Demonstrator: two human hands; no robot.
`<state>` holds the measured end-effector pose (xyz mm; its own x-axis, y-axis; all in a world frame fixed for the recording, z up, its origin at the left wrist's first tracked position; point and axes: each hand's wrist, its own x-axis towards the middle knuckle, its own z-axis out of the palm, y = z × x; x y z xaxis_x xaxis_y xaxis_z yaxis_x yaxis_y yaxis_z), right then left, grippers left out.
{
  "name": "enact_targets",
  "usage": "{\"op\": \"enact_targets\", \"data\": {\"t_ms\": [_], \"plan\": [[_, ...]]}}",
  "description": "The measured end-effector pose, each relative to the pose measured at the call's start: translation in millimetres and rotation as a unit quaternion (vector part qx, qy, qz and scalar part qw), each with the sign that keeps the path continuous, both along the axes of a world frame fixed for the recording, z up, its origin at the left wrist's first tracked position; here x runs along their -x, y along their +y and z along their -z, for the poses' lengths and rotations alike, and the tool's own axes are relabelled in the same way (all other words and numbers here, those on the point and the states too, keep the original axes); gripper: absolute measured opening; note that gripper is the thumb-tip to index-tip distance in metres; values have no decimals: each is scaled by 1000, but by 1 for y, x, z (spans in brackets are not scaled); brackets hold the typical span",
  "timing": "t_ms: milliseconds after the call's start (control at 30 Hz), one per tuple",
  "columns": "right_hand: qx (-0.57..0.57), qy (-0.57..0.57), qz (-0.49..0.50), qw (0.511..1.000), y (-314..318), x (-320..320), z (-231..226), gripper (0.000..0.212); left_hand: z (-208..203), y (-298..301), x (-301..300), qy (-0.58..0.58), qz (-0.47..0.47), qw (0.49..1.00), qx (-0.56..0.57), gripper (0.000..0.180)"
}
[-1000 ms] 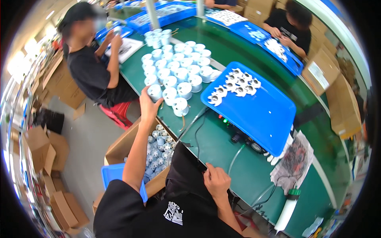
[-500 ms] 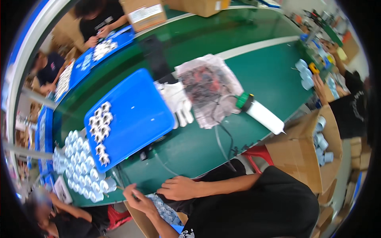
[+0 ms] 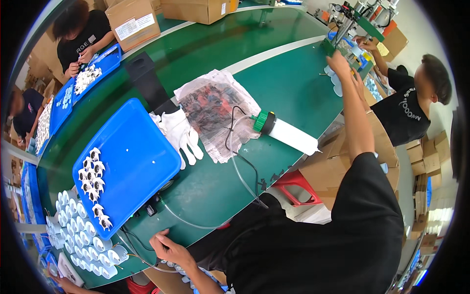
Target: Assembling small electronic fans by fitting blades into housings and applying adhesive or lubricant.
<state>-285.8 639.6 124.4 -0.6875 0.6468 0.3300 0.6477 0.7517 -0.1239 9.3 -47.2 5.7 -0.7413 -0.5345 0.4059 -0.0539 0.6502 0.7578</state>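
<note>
My right arm stretches to the far right, and my right hand (image 3: 339,65) is right by a few light blue plastic cups (image 3: 335,83) beside a bench machine; its fingertips are too small to read. My left hand (image 3: 169,249) hovers by the table's front edge with fingers loosely bent and apart, and nothing shows in it. A blue tray (image 3: 139,157) ahead of it holds several small white parts with dark centres (image 3: 92,175) along its left side. Many light blue cups (image 3: 81,230) stand grouped at the tray's near left.
White gloves (image 3: 178,134), a stained cloth (image 3: 215,110) and a white cartridge with a green cap (image 3: 291,134) lie on the green table (image 3: 254,49). Thin hoses cross its front. A machine (image 3: 360,22) stands far right, where a co-worker (image 3: 409,105) works. A cardboard box (image 3: 325,161) sits nearer.
My right arm has swung from the table's front edge out to the far right, toward the cups near the machine. My left hand stays near the edge. The whole view has shifted.
</note>
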Motion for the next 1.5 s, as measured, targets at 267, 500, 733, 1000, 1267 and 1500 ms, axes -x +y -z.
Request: {"op": "enact_targets", "data": {"t_ms": [267,500,733,1000,1267,1500], "plan": [[71,-118,22,990,71,14,74,60,-4,1,-2,-45,-32,998,34,28],[99,-174,27,979,164,-22,97,40,-12,12,15,-69,24,990,117,14],[-223,-5,-311,924,75,-14,88,46,-23,9,5,-42,-22,985,168,8],[-128,50,-470,872,48,-16,62,39,-10,2,5,3,-29,990,141,10],[12,4,-518,855,-83,1,-3,33,-9,1,4,-7,-32,989,145,10],[114,-40,-531,839,-47,40,-45,29,-9,3,4,14,-25,989,145,10]]}}
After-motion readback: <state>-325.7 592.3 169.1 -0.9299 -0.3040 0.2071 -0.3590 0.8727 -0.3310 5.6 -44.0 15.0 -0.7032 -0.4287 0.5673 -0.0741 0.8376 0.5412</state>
